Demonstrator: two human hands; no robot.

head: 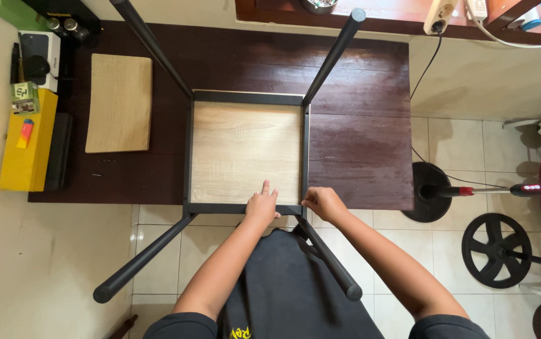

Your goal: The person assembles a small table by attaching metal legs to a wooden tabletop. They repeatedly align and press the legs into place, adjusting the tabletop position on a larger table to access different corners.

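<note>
A small table lies upside down on a dark wooden desk [358, 144]. Its light wood panel [245, 150] sits inside a black metal frame [248, 98], and its black legs [333, 53] point up toward me. My left hand [262, 206] rests flat on the near edge of the panel and frame, fingers stretched forward. My right hand [324, 202] is curled at the frame's near right corner, beside the base of one leg [327, 257]. Whether it pinches something small I cannot tell.
A second light wood board [120, 103] lies on the desk to the left. A yellow box [28, 144] with small items and a dark case sit at the far left. On the tiled floor to the right stand fan parts [497, 248] and a black round base [431, 188].
</note>
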